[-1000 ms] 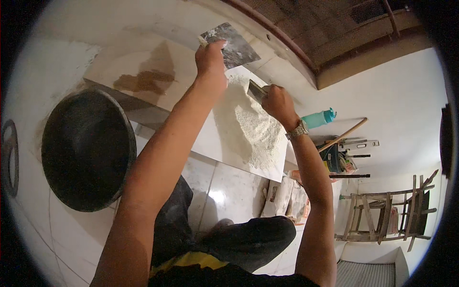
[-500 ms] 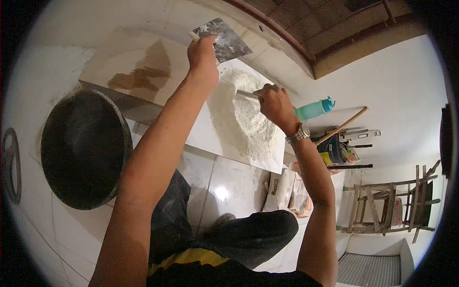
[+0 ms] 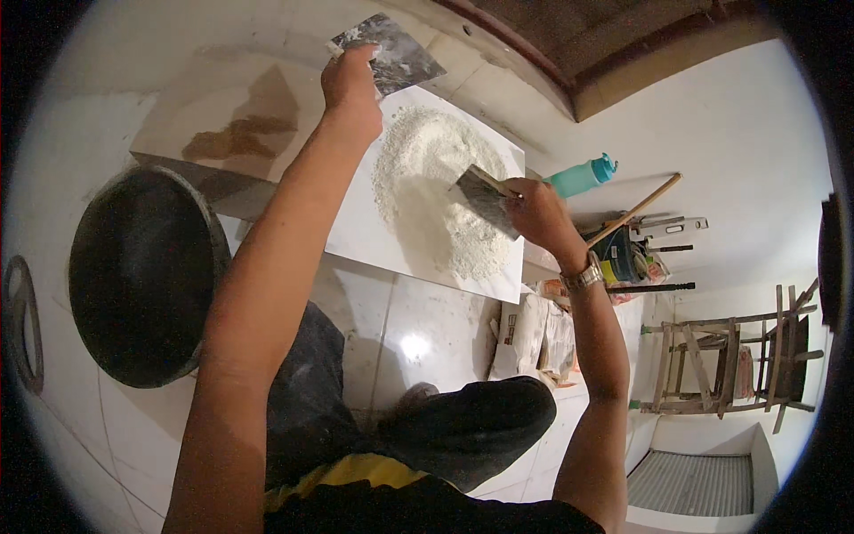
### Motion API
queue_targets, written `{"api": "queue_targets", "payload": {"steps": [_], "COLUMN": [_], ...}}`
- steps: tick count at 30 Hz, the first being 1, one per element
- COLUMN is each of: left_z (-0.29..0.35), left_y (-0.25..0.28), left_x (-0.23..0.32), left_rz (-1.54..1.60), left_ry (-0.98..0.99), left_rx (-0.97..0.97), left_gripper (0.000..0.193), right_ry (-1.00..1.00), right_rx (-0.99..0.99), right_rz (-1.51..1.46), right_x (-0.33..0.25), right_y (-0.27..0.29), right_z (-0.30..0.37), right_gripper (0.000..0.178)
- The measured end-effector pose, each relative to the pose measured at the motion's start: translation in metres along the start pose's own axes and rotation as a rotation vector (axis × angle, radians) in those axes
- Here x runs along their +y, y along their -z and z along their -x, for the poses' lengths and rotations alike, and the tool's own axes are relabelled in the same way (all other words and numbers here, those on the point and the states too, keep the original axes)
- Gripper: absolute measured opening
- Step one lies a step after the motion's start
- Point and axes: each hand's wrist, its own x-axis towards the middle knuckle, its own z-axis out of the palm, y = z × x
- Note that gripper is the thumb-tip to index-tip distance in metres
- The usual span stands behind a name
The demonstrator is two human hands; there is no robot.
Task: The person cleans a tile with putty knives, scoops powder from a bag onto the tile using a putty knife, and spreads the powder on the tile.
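A mound of white powder (image 3: 425, 147) is spread over a white tile board (image 3: 354, 233). At its far left edge my left hand (image 3: 354, 93) is closed around a flat square metal blade (image 3: 407, 60) smeared with white. The blade is raised near the wall, beyond the powder. My right hand (image 3: 538, 212), with a metal watch at the wrist, grips a putty knife (image 3: 485, 199) by its handle. Its wide grey blade hangs over the right part of the powder, tilted. Whether the blade touches the powder I cannot tell.
A large black tub (image 3: 147, 276) stands on the tiled floor at left, beside a damp-stained slab (image 3: 213, 111). Past my right hand are a teal bottle (image 3: 580, 178) and a bucket of tools (image 3: 623, 258). Paper sacks (image 3: 525, 338) and a wooden trestle (image 3: 721, 365) lie farther right.
My right hand has turned the putty knife from edge-on to showing its broad face, and shifted slightly right and nearer. My left hand has moved up and left with its blade.
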Motion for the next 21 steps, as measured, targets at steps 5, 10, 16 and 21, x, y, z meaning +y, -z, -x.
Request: {"api": "queue_targets", "payload": {"steps": [5,10,16,21], "left_z": [0.008,0.004,0.008,0.012], "left_y": [-0.005,-0.002,-0.004,-0.007], "left_x": [-0.006,-0.003,-0.003,-0.003], "left_rz": [0.003,-0.008,-0.107,-0.04], "left_ry": [0.001,-0.002,0.024,0.024], "left_rx": [-0.016,-0.019,0.043,0.014], "left_gripper": [0.039,0.039,0.036,0.035], "right_ry": [-0.157,-0.284,-0.158,-0.159], "right_rx": [-0.25,-0.233,-0.244,-0.081], "right_rz": [-0.139,0.054,0.034,0.198], "right_x": [0.022,0.055,0.053,0.078], "right_y": [-0.011,0.007,-0.002,-0.001], "right_z": [0.002,0.002,-0.004,-0.015], "right_gripper": [0.024,0.028,0.025,0.023]}}
